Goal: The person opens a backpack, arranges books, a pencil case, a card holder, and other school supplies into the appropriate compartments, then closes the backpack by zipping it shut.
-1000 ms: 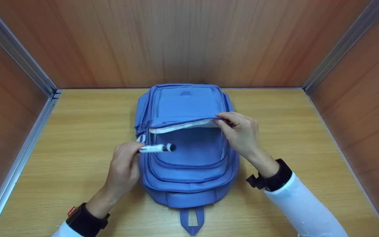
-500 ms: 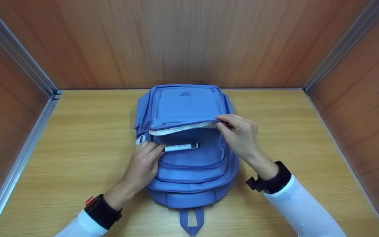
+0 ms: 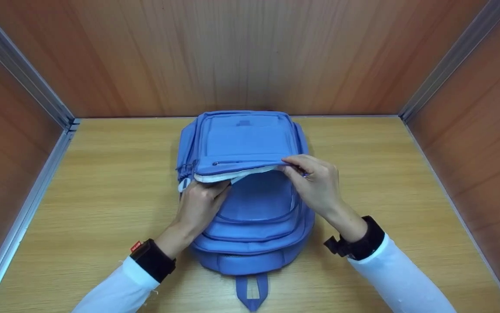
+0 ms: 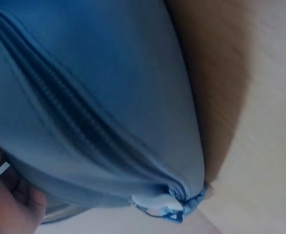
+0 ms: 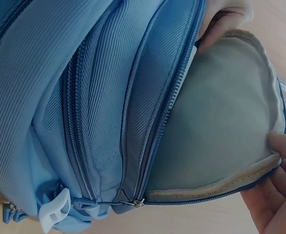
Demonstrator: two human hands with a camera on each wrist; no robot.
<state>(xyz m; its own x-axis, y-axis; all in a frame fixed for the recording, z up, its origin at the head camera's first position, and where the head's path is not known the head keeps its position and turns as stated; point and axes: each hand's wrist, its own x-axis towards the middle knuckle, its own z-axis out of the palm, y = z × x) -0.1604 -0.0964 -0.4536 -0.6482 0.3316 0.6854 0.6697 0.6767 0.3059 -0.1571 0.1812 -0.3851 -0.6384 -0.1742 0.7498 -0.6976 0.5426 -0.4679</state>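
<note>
A blue backpack [image 3: 250, 243] lies on the table, its top handle loop toward me. Its front pocket flap [image 3: 245, 143] is unzipped and lifted, with a pale lining [image 5: 216, 117] showing in the right wrist view. My right hand [image 3: 317, 182] pinches the flap's edge at the right corner. Under the flap's left part, the fingers of my left hand [image 3: 202, 204] reach into the pocket opening, mostly hidden. They hold a white marker pen with a black end, of which only a white sliver [image 4: 3, 168] shows in the left wrist view.
A wooden table [image 3: 115, 187] bears the backpack. Wooden panels [image 3: 250, 56] with metal edge strips [image 3: 19, 65] stand behind it and on both sides. A white tag [image 5: 55, 209] hangs beside the backpack's zips.
My left hand has carried the marker pen rightward over the backpack and in under the flap, where the pen is now mostly hidden. My right hand has lowered the flap's edge slightly.
</note>
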